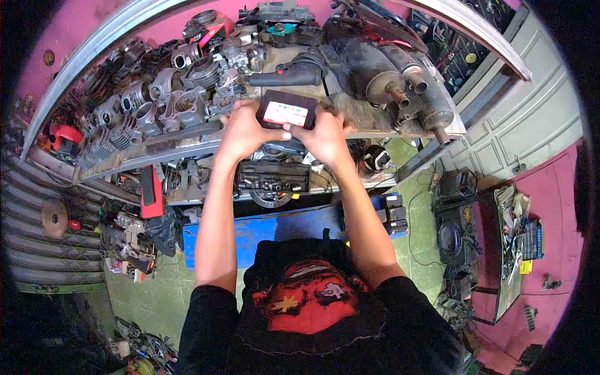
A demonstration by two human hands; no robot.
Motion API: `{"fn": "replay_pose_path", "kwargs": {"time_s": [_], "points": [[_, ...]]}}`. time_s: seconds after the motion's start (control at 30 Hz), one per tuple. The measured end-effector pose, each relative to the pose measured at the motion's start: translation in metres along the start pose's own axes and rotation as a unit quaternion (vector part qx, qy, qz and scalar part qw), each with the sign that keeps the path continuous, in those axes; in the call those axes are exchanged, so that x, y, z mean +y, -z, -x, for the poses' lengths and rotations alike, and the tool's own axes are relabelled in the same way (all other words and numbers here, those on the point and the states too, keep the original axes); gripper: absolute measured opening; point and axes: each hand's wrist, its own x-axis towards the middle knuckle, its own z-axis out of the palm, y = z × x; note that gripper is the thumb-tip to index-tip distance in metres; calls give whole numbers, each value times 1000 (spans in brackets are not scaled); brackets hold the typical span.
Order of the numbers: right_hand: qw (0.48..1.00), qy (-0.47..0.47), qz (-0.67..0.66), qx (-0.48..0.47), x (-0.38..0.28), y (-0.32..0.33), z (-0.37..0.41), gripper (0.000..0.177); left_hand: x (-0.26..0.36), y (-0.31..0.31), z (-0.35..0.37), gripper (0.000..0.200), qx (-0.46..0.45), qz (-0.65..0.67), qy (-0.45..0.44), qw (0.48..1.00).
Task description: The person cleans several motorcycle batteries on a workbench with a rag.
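Note:
Between both hands is a small dark box (270, 100) with a white and red label on its near face. My left hand (244, 131) grips its left side, the thumb pressed along the lower edge. On the right side my right hand (326, 134) holds it the same way, and the two thumbs nearly meet below the label. The box is at the front edge of the upper shelf (212, 147). Just beyond it lies a black angle grinder-like power tool (287, 76). What the box contains cannot be seen.
Metal engine cylinders (147, 112) crowd the shelf's left side. Exhaust mufflers (381, 81) lie at the right, their pipes poking past the edge. Below are an open socket set case (273, 178) and a blue bench (275, 228). A speaker (451, 237) stands at right.

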Motion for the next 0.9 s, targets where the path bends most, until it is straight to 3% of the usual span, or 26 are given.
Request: {"fn": "replay_pose_path", "kwargs": {"time_s": [0.07,0.1,0.2,0.27,0.43,0.57,0.63,0.77,0.9], "points": [[996,31,-7,83,-3,-6,6,86,16,-1,11,78,83,-58,-13,995],[996,31,-6,83,-7,-6,8,86,18,-5,14,78,83,-58,-12,995],[992,30,-10,122,-15,-6,9,86,16,-21,15,93,211,-93,-33,972],[978,76,23,192,-16,-7,6,85,18,-32,14,93,250,-67,-32,965],[954,161,17,254,-8,-8,-3,86,22,-55,11,83,368,-55,-29,928],[949,169,-1,265,7,-12,-3,84,25,-64,18,85,380,-52,-28,923],[934,229,-34,273,14,-10,0,83,18,-71,24,90,383,-69,-35,920],[949,237,-5,208,30,2,11,86,10,-76,29,93,388,-13,-20,921],[968,169,81,169,40,16,14,76,4,-72,21,103,338,-20,0,941]]}}
